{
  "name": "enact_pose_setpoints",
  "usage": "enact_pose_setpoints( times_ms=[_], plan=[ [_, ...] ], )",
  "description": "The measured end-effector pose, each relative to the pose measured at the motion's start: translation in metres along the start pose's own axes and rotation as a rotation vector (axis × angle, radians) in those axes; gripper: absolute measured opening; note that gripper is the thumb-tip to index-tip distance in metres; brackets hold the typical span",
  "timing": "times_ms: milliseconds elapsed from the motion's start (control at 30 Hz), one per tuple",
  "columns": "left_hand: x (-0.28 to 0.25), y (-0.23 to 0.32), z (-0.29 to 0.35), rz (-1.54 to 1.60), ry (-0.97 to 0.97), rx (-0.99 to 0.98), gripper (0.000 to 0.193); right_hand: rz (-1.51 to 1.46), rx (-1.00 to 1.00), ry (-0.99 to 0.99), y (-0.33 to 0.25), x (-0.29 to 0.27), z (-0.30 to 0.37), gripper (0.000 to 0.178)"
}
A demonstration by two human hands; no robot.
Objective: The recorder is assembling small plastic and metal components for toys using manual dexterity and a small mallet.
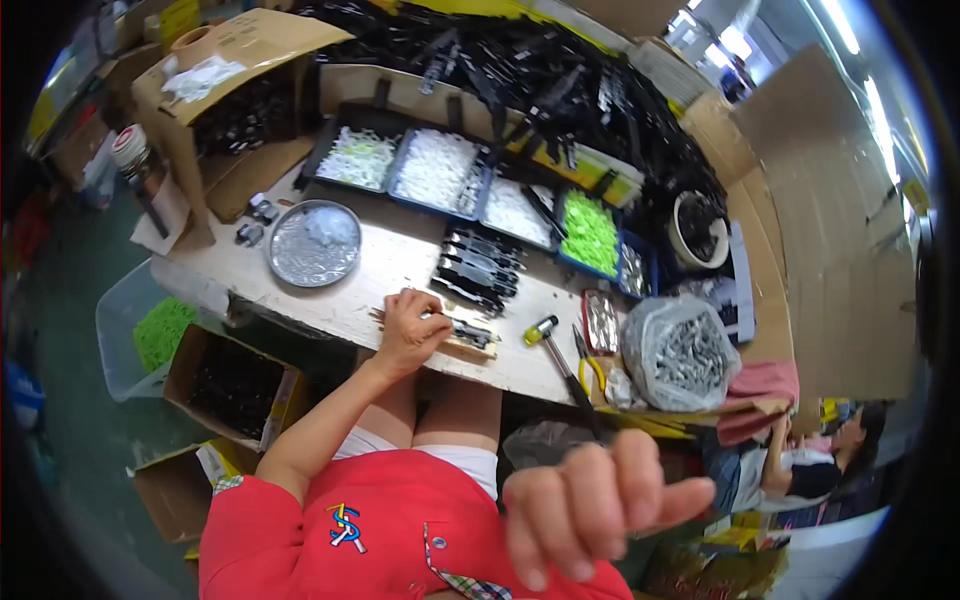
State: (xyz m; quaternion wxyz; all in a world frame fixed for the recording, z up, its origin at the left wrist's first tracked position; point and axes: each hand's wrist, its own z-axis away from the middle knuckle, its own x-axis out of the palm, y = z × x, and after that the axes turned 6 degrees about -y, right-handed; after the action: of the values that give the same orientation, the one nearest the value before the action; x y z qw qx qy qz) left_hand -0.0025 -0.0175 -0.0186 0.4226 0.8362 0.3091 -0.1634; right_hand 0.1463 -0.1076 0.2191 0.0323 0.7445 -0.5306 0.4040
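My left hand [412, 328] rests at the left end of a small wooden block [478, 350] near the table's front edge. Its fingers are closed and hide what they grip. A narrow black and metal part [470, 332] lies on the block, against the fingertips. Behind it, several long black parts [478, 265] lie in a stacked row. My right hand [590, 505] is raised close to the camera over my lap, fingers loosely bent and apart, nothing seen in them. Beyond it lies a hammer [542, 331] with a yellowish head, its black handle running toward that hand.
Trays of white pieces [435, 170] and green pieces [590, 232] line the table's back. A round metal dish [314, 243] stands left. Yellow-handled pliers [590, 365] and a bag of metal parts [682, 352] lie right. Another person [800, 470] sits at the far right.
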Motion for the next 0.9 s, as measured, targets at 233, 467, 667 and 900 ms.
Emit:
enact_pose_setpoints(
  times_ms=[233, 467, 667, 900],
  plan=[
    [0.009, 0.003, -0.003, -0.019, -0.008, 0.066, 0.006, 0.021, 0.015, -0.322, -0.014, -0.002, -0.008, 0.03],
    [0.0, -0.001, 0.0, -0.005, 0.008, 0.006, 0.005, -0.113, 0.065, -0.181, 0.007, -0.007, -0.012, 0.039],
    [0.006, 0.003, -0.006, 0.018, -0.003, 0.028, 0.005, -0.042, 0.007, -0.259, -0.014, -0.009, -0.002, 0.033],
    [0.001, 0.004, -0.002, -0.004, -0.001, 0.014, 0.006, -0.03, 0.045, -0.214, -0.008, -0.013, -0.009, 0.036]
  ],
)
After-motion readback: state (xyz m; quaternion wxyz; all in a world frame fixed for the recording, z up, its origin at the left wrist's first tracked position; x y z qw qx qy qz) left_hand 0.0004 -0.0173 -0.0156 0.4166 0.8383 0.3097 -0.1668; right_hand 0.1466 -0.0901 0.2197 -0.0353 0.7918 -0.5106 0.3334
